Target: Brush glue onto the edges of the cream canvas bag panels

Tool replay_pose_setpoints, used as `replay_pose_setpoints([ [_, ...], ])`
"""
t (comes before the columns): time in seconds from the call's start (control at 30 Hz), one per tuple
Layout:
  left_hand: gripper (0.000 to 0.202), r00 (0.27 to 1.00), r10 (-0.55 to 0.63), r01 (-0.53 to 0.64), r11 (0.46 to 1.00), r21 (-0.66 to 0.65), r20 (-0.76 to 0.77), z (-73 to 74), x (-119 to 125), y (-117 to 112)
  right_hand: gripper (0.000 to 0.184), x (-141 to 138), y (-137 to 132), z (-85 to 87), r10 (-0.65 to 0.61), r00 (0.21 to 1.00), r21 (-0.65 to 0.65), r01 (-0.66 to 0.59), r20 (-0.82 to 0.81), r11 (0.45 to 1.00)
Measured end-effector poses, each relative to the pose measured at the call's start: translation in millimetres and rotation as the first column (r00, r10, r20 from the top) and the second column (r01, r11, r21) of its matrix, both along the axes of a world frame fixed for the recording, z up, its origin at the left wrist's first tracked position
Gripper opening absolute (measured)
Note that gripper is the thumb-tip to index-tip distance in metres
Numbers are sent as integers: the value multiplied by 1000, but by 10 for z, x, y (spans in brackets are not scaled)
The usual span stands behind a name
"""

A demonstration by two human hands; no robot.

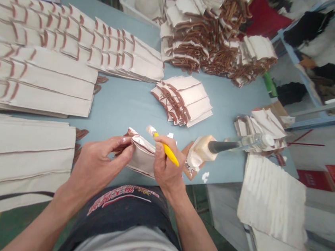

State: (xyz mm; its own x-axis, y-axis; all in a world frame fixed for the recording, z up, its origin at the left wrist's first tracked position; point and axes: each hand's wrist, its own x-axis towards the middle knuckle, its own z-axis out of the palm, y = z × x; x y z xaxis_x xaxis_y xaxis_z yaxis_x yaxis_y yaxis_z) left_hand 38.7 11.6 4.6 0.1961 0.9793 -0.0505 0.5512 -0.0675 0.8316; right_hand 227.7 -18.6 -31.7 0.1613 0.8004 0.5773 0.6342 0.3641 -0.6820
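My left hand (99, 162) pinches the left end of a folded cream piece with brown edging (141, 158), fingers and thumb closed on it. White paste shows along the piece's upper edge. In my right hand (167, 173) is a small brush with a yellow handle (170, 154), its bristles pointing up and left and coated white. The lower fingers of that hand also rest against the right end of the piece. Just right of it stands a cream, paste-smeared container (203, 150) on a brown board, with a dark-necked clear bottle (243, 143) leaning from it.
A small stack of cream pieces with brown edges (188, 99) lies ahead on the blue-grey table (118, 104). Overlapping rows (49, 77) cover the left side. A tall pile (207, 34) stands at the back. Stacked pieces (263, 127) and a metal rack (304, 72) are at right.
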Motion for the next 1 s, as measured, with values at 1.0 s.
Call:
replay_pose_setpoints([
  [1.0,28,952,-50,115,973,-202,302,118,-50,0,36,11,-76,296,104,866,44,-94,-490,995],
])
